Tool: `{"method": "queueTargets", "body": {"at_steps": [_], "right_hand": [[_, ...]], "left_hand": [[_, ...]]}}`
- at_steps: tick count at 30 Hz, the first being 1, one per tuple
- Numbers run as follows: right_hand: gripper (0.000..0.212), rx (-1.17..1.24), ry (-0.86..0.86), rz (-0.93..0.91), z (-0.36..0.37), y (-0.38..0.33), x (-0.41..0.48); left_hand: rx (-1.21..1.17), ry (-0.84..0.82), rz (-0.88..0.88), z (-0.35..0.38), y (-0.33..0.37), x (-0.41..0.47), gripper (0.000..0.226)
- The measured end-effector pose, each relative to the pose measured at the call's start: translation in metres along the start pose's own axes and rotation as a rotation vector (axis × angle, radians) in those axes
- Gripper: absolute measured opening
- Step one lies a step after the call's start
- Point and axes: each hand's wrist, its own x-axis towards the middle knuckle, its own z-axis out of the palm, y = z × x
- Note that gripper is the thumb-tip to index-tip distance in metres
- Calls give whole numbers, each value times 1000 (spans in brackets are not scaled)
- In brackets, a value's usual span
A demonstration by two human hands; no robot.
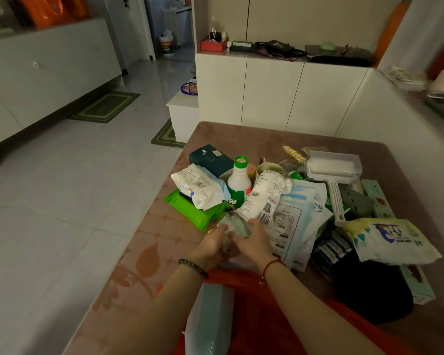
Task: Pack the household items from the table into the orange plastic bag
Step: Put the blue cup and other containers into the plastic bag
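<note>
Clear crinkled plastic packet (237, 225), pinched between left hand (212, 243) and right hand (255, 239). Orange plastic bag (256, 303), just nearside of the grip.

On my feed I see the person's two forearms, both bare as far as the picture's lower edge. At the wrist of the left hand (212, 245) sits a bead bracelet (192, 267) of dark, round, glossy beads. The right hand (253, 242) wears a thin red cord bracelet (273, 263) at the wrist, with a small golden charm (262, 282) hanging from it.
</note>
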Motion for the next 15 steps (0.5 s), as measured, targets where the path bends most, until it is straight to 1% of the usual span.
{"method": "queueTargets", "body": {"at_steps": [2,4,6,8,9,11,13,15], "right_hand": [[51,39,15,22,2,-1,-1],[54,90,10,43,-1,-5,-6],[60,174,-6,45,-11,-11,-18],[64,270,-30,35,-28,-15,-36],[64,333,-54,31,-39,-16,-48],[53,501,-105,-3,-60,-14,-75],[42,610,-107,-43,-78,-5,-104],[44,702,-130,-38,-88,11,-129]], "left_hand": [[-114,-16,-11,0,-1,-3,33],[-210,-42,-17,1,-1,-11,36],[-192,-81,26,-1,-1,-23,35],[-112,-97,120,-3,-1,-39,30],[-63,-92,196,-4,-1,-48,26],[-13,-73,358,-6,-4,-65,20],[20,-119,464,-8,-10,-80,21],[102,-175,549,-8,-22,-90,24]]}}
